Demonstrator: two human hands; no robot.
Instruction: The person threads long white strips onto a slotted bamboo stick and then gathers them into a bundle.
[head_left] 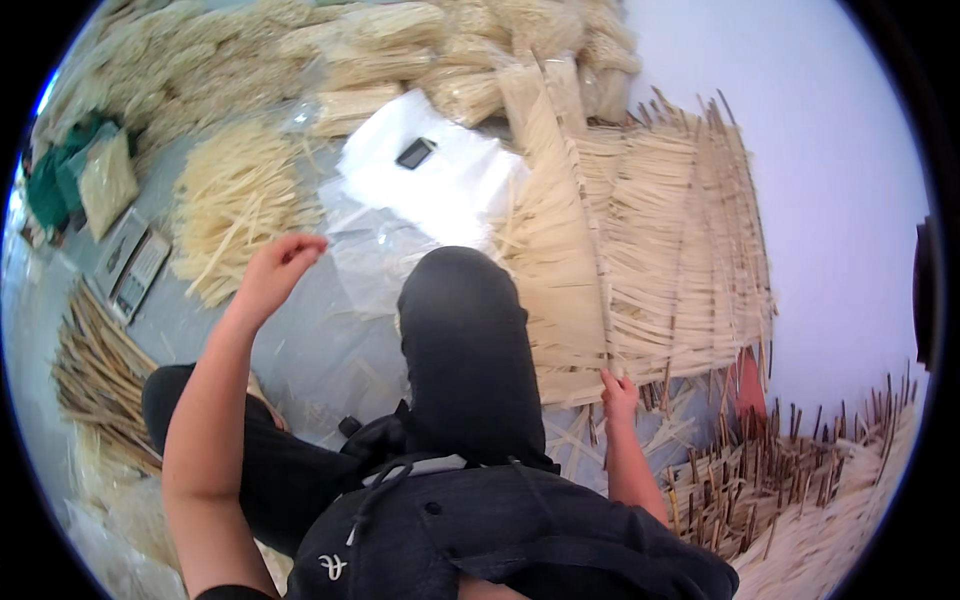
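Note:
My right hand (620, 393) is closed round the lower end of a long thin dark stick (592, 235). Pale flat strips (555, 250) hang in a dense row along that stick, like a fringe. More such fringed sticks (690, 230) lean in layers behind it, against the white wall. My left hand (290, 262) is raised with its fingers curled together, beside a loose pile of pale strips (235, 200). Whether anything sits between those fingers is hidden.
Bundles of pale strips (390, 50) are stacked at the back. A small dark device (416, 152) lies on white plastic sheeting (450, 180). At left are a scale (140, 270), a green cloth (60, 175) and bare sticks (100, 370). More stick ends (790, 450) stand at lower right.

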